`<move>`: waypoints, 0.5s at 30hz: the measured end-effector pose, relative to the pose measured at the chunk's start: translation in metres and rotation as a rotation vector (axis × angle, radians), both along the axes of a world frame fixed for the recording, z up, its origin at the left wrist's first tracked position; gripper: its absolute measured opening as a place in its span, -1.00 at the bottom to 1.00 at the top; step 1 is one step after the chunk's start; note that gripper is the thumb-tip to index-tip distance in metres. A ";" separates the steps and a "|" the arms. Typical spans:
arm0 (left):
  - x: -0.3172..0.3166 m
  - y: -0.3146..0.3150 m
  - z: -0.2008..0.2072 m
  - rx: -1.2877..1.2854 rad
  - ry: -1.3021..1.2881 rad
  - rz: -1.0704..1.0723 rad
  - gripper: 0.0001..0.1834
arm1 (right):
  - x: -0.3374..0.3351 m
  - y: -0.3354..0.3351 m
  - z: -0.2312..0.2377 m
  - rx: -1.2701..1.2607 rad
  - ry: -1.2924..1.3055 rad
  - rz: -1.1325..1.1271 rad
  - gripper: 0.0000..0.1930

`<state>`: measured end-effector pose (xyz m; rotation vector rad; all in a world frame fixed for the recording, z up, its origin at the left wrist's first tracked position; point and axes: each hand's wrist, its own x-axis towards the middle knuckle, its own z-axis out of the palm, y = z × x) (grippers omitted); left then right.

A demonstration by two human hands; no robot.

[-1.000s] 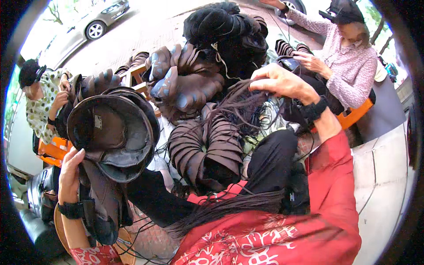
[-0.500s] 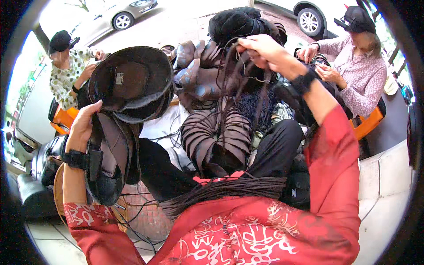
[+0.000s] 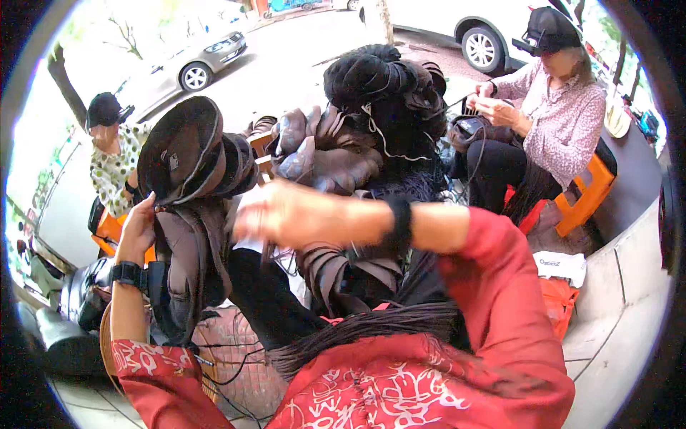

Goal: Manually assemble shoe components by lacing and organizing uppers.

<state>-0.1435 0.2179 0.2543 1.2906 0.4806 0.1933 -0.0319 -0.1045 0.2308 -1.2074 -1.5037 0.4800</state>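
My left hand (image 3: 137,227) grips a stack of dark brown brimmed hats (image 3: 153,175) at its left edge, the thumb lying against a brim. The opening of the front hat faces me, and floppy brown brims (image 3: 187,247) hang below it. My right hand (image 3: 286,214) is smeared by motion just right of the stack; its fingers and anything in them cannot be made out. Across my lap lies a bundle of dark brown cords (image 3: 379,322). Beyond my right forearm, a nested row of brown brims (image 3: 350,275) sits between my knees, partly hidden.
Ahead are piled brown hats (image 3: 325,154) and a heap of black hats (image 3: 379,79) with a white string. One co-worker (image 3: 554,118) sits at right on an orange chair (image 3: 593,189), another (image 3: 111,161) at left. A red bag (image 3: 561,304) stands on the tiled ledge.
My right hand has swept left and down from the raised cords above the far pile to beside the hat stack. The stack has turned and tipped slightly in my left hand.
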 end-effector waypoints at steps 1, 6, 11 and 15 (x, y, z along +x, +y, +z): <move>-0.008 0.008 -0.002 -0.002 0.004 0.012 -0.75 | -0.043 -0.027 0.031 0.088 0.025 0.146 -0.82; 0.018 0.017 -0.016 0.054 0.043 0.077 -0.79 | -0.111 -0.123 0.019 -0.219 -0.334 0.801 -0.84; 0.002 -0.036 -0.017 0.103 0.121 0.113 -0.79 | -0.068 -0.215 -0.044 -0.661 0.012 0.212 -0.70; -0.010 0.018 -0.046 0.014 0.147 0.085 -0.79 | -0.079 -0.326 -0.146 -1.193 -0.035 0.045 -0.63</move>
